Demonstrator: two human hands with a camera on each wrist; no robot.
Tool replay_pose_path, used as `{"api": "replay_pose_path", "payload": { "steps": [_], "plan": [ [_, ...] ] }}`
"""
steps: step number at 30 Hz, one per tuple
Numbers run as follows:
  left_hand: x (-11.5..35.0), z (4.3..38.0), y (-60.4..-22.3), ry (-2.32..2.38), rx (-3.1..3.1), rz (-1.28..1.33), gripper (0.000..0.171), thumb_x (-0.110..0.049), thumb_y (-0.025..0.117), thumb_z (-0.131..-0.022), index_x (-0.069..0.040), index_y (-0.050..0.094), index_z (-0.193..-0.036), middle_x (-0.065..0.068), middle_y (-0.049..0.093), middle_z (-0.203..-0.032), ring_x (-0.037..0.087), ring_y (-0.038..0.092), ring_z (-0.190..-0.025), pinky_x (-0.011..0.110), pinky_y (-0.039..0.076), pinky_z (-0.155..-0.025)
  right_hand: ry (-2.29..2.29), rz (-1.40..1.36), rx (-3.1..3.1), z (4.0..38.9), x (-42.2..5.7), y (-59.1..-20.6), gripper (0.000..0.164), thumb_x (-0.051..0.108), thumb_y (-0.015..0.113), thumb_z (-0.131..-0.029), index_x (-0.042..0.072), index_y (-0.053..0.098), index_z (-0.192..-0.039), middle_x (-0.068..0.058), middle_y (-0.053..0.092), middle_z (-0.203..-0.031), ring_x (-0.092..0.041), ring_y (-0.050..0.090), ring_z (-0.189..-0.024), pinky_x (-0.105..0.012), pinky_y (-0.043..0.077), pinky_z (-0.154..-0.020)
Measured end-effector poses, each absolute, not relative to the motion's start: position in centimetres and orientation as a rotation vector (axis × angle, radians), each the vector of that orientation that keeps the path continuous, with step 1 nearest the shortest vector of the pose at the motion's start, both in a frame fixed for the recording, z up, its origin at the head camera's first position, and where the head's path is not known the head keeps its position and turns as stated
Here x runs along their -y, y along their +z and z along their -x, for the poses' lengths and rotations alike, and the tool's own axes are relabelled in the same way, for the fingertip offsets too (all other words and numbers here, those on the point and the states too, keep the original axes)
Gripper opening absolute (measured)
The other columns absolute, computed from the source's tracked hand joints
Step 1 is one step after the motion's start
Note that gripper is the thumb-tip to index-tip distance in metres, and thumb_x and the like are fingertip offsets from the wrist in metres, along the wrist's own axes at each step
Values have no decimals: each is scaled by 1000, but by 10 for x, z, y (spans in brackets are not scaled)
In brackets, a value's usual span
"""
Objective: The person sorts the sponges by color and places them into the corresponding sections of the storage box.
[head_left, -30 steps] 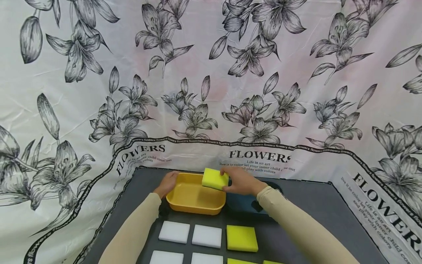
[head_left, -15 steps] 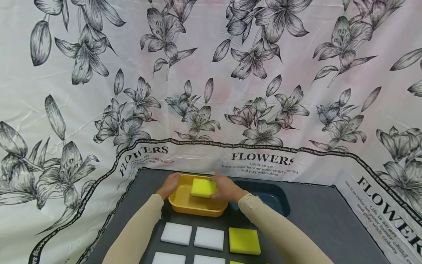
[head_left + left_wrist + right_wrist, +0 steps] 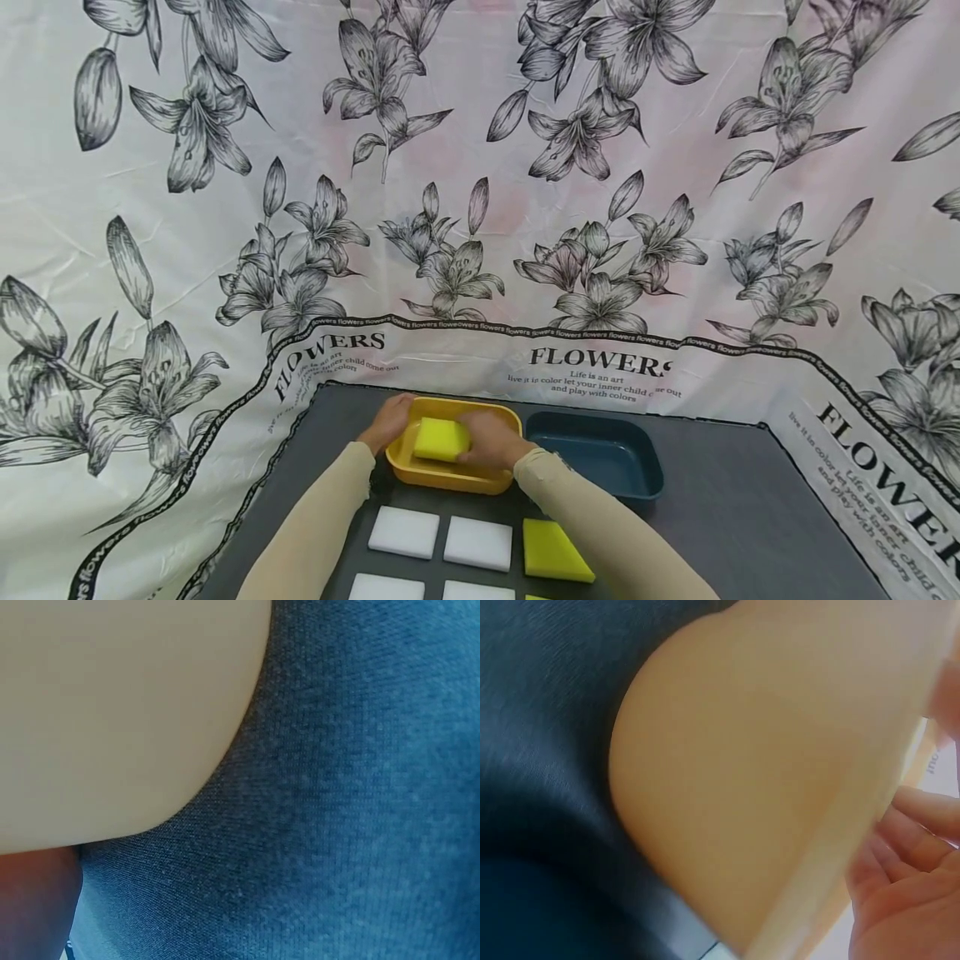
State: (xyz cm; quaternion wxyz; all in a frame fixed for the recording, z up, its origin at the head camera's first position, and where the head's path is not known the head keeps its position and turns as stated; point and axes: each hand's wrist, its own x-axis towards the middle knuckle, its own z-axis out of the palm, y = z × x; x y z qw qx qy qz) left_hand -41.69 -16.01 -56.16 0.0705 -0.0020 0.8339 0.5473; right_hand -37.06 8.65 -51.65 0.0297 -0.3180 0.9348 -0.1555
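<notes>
Two hands are at work on the orange tray (image 3: pixel 450 482) in the head view. The left hand (image 3: pixel 387 422) grips the tray's rim at its left end, though I can't make out every finger. The right hand (image 3: pixel 489 439) reaches in from the tray's right side and pinches a yellow block (image 3: pixel 438 440) at its right edge. That block sits within the tray's outline, left of the right hand; I can't tell whether it touches the bottom. Just right of the tray lies a dark blue tray (image 3: pixel 596 450), on the same grey table (image 3: pixel 720 479). On the near side of the orange tray, two white blocks (image 3: pixel 405 532) (image 3: pixel 477 543) lie flat beside each other, with a second yellow block (image 3: pixel 553 552) to their right, partly under the right sleeve (image 3: pixel 611 525). More blocks, cut off by the picture's bottom edge, lie nearer still. Behind the tray hangs a flower-printed cloth (image 3: pixel 450 250).

From the left wrist, the tray's curved outer wall fills the upper left, above blue-grey fabric.

From the right wrist, the tray's outer wall slants across, and bent fingers show by its rim; what they hold is hidden there.
</notes>
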Motion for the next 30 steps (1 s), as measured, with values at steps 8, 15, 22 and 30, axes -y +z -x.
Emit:
{"api": "replay_pose_path", "payload": {
  "steps": [8, 15, 22, 30],
  "plan": [
    [162, 418, -563, 1647, -2497, -2, 50, -24, 31, -120, 0, 56, -156, 24, 61, -153, 42, 60, -138, 60, 48, -119, -472, 929, -2878, 374, -74, -523, 62, 27, 89, -93, 1, 64, -144, -10, 73, -129, -23, 66, -113, -42, 57, -106],
    [162, 420, -565, 1671, -2491, 8, 49, -25, 31, -120, 0, 57, -154, 23, 62, -151, 41, 61, -136, 61, 48, -118, -478, 903, -2856, 374, -68, -523, 60, 30, 89, -94, 3, 66, -141, -6, 72, -121, -19, 64, -103, -37, 58, -96],
    [160, 419, -566, 1698, -2483, 27, 49, -25, 32, -121, 0, 58, -153, 23, 61, -152, 42, 59, -138, 61, 45, -121, -504, 854, -2838, 375, -62, -529, 61, 33, 89, -93, 5, 66, -142, -2, 70, -115, -13, 58, -95, -31, 54, -87],
    [160, 417, -564, 1732, -2446, 36, 49, -23, 31, -120, 3, 58, -153, 24, 60, -152, 42, 58, -139, 61, 44, -122, -538, 815, -2818, 374, -58, -531, 69, 36, 88, -94, 6, 61, -151, -2, 71, -121, -14, 59, -100, -32, 55, -94]
  ]
}}
